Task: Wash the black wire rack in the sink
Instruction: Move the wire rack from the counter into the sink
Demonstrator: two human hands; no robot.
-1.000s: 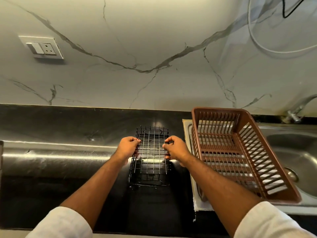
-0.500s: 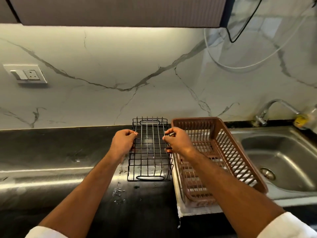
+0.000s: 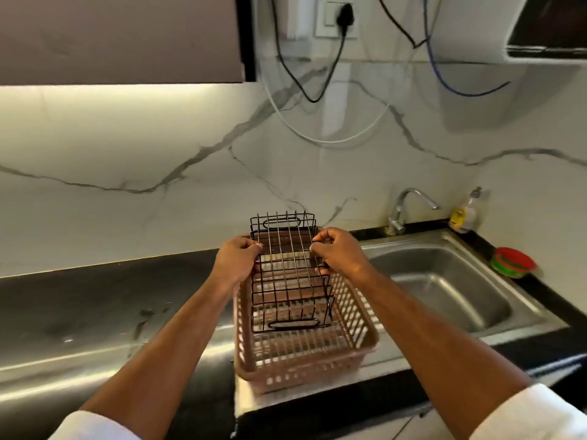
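The black wire rack is held in the air above a brown plastic dish basket. My left hand grips the rack's left side wires and my right hand grips its right side. The rack is tilted, far end raised. The steel sink lies to the right, its basin bare and dry-looking. A chrome tap stands at the sink's back edge with no water running.
A soap bottle stands at the sink's back right corner. A red and green round container sits on the counter right of the sink. Black countertop stretches left. Cables hang down the marble wall above.
Both hands have lifted the rack off the black counter and carried it right, so it now hangs over the brown basket. The view has tilted up and turned towards the sink.
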